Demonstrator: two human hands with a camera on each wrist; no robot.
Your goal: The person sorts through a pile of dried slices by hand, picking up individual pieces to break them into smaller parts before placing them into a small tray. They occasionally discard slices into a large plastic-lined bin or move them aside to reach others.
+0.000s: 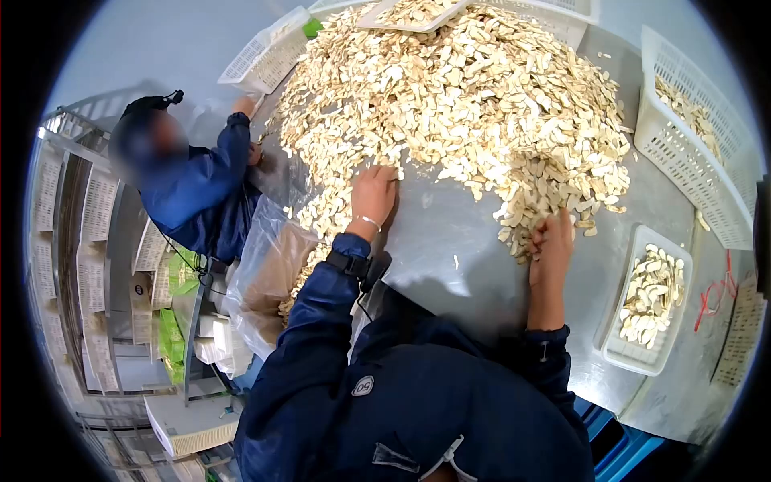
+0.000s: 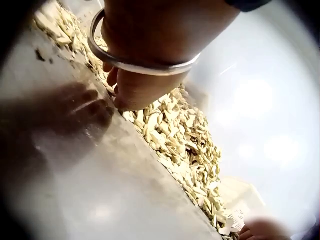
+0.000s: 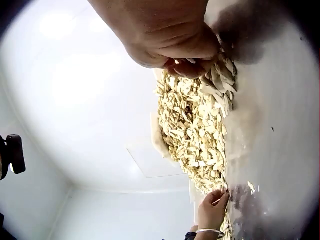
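Over at the right of the table [image 1: 450,249], a small white plastic tray [image 1: 634,361] holds a loose bunch of pale dried slices, and beyond it stands a tall white basket [image 1: 681,165] with slotted walls, more slices low inside. A shallow white tray [image 1: 442,22] at the far side carries slices too, right by the big heap [image 1: 482,88]. Another white basket [image 1: 265,60] stands at the far left, and a clear, crinkled plastic bag [image 1: 253,281] hangs near the table's left edge, slices beside it.

The heap sprawls over the smooth grey metal, its pieces thin, flat and mostly oval, cream with browner edges. The left hand [image 1: 374,195], a silver bangle [image 2: 145,68] on its wrist, touches the heap's near edge with bent fingers; I can't tell whether they pinch a slice. The right hand [image 1: 552,249] has its fingers curled in against slices at the near right edge, but whether they're clamped on any is hidden from me. Another person [image 1: 197,185] in dark blue reaches toward the table's left side.
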